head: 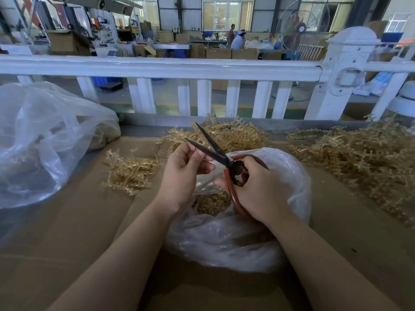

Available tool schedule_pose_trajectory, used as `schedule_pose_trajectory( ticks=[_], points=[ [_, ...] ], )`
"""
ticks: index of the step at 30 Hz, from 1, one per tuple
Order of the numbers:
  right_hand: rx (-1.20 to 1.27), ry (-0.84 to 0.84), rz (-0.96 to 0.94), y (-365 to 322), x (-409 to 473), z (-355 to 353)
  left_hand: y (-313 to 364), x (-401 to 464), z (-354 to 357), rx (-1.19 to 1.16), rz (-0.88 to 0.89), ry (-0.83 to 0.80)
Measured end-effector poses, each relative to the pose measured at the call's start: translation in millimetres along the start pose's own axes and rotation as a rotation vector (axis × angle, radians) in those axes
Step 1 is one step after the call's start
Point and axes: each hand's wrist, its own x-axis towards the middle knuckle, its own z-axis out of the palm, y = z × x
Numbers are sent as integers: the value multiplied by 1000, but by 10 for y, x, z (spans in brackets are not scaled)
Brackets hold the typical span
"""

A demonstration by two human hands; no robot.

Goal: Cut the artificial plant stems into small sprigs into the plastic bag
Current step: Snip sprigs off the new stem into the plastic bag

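Two bare hands work above an open plastic bag (269, 239) at six o'clock on a cardboard-covered table (67, 232). Right hand (253, 189) curls round the red handles of scissors (215, 151), whose dark blades gape apart, pointing toward eleven o'clock. Left hand (184, 171) sits just beside the blades at nine o'clock, thumb and fingertips pressed together as if pinching something; whether they hold a sprig cannot be told. Cut sprigs (211, 202) lie inside the bag. Uncut tan stems wait in a small pile (130, 173) at nine o'clock, nearest the left hand, with more (233, 135) at twelve and a large heap (359, 158) at two o'clock.
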Motion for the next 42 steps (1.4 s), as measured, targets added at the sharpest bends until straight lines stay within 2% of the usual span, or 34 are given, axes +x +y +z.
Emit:
schedule_pose_trajectory(
  ticks=[10,42],
  points=[
    [-38,10,-5,-18,-9,-11,-52,9,-33,73,49,-17],
    [-40,-7,-21,-51,-34,-33,-20,1,-6,36,68,-45]
  ],
)
